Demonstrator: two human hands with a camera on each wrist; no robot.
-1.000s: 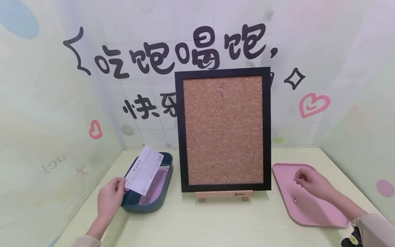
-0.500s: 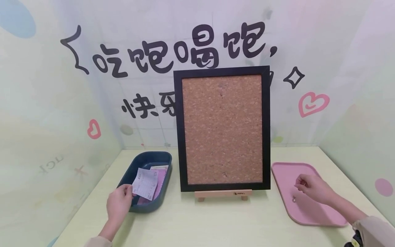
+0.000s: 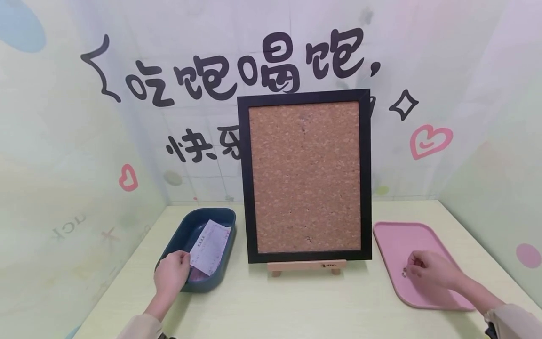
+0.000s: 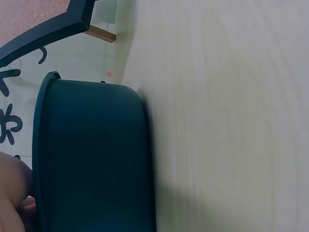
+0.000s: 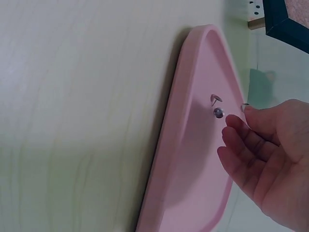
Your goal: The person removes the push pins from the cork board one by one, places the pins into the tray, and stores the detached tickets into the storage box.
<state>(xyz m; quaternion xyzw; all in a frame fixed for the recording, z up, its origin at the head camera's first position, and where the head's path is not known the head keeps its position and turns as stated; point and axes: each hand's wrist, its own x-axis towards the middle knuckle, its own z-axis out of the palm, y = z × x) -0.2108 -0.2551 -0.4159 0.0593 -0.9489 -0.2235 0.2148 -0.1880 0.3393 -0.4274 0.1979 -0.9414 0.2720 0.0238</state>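
Note:
My left hand (image 3: 171,275) is over the near left side of a dark blue bin (image 3: 199,285) in the head view, pinching the near corner of a white printed paper slip (image 3: 209,247). The slip lies over pinkish paper inside the bin. In the left wrist view, the bin's wall (image 4: 91,159) hides most of the fingers (image 4: 12,193). My right hand (image 3: 434,270) hovers over a pink tray (image 3: 402,235) with loosely curled fingers. Right by its fingertips, two metal thumbtacks (image 5: 218,112) lie on the tray; thumb and fingers are apart in the right wrist view.
A black-framed cork board (image 3: 306,179) stands on a small wooden easel (image 3: 306,266) between bin and tray. Behind it rises a printed wall (image 3: 203,37), with side walls left and right. The pale table (image 3: 305,306) stretches in front.
My left hand has moved right and lowered the paper slip from above the bin down into it. My right hand has dropped slightly closer to the thumbtacks.

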